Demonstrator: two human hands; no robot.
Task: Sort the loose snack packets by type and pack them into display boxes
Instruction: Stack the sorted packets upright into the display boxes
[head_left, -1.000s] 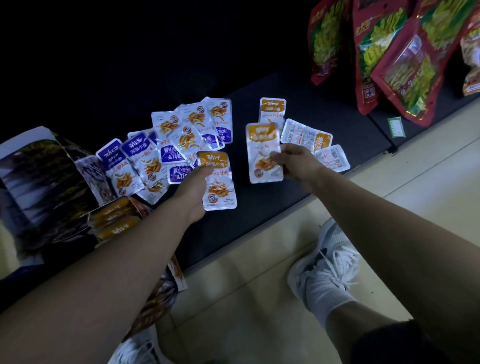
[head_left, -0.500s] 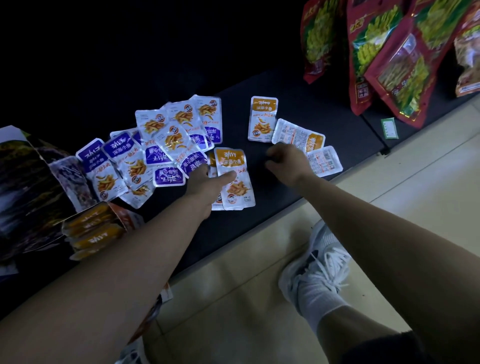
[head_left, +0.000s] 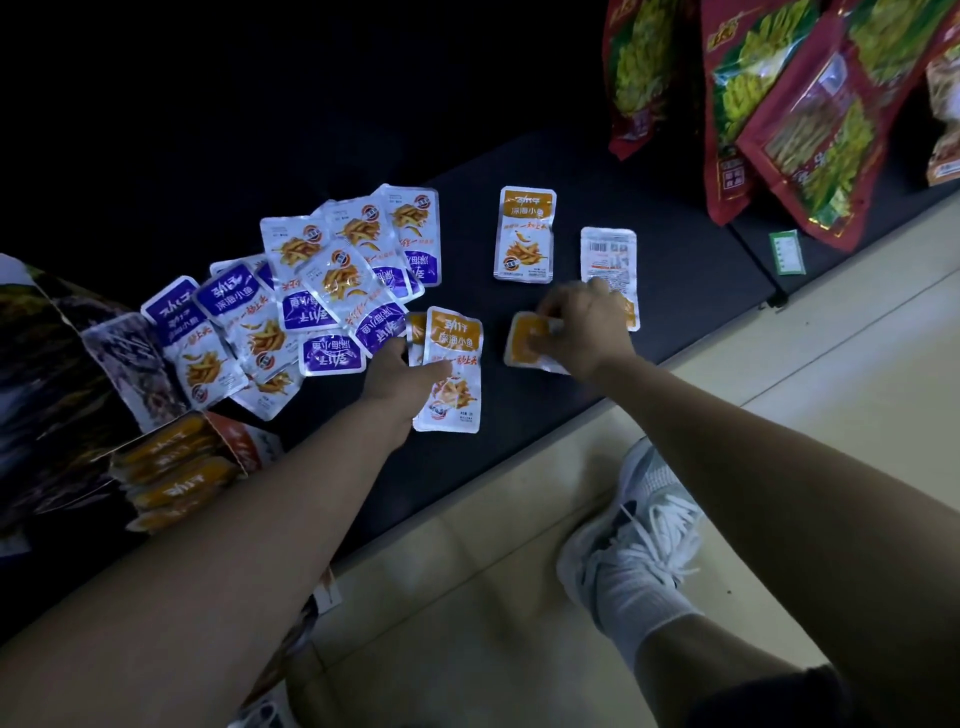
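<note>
Gripping an orange packet stack (head_left: 453, 364) just right of the purple packet heap (head_left: 322, 291), the left hand (head_left: 397, 376) lays its thumb across the top packet, which reads "深海小鱼". Farther right of the heap, the right hand (head_left: 584, 327) curls its fingers round a blurred orange packet (head_left: 524, 344), pinching it. Partly under that hand lies a face-down packet (head_left: 608, 254) showing a barcode and print too fine to read. A face-up orange packet (head_left: 524, 234) with the same four characters lies flat to the right of the heap's far end. The heap's purple bands carry those characters upside down. Left of the heap and nearer the person, a display box (head_left: 176, 467) holds orange packets. Everything rests on a dark shelf (head_left: 675, 249) low beside a beige tiled floor (head_left: 467, 597). Red-and-green snack bags (head_left: 769, 104) stand far right of the heap.
</note>
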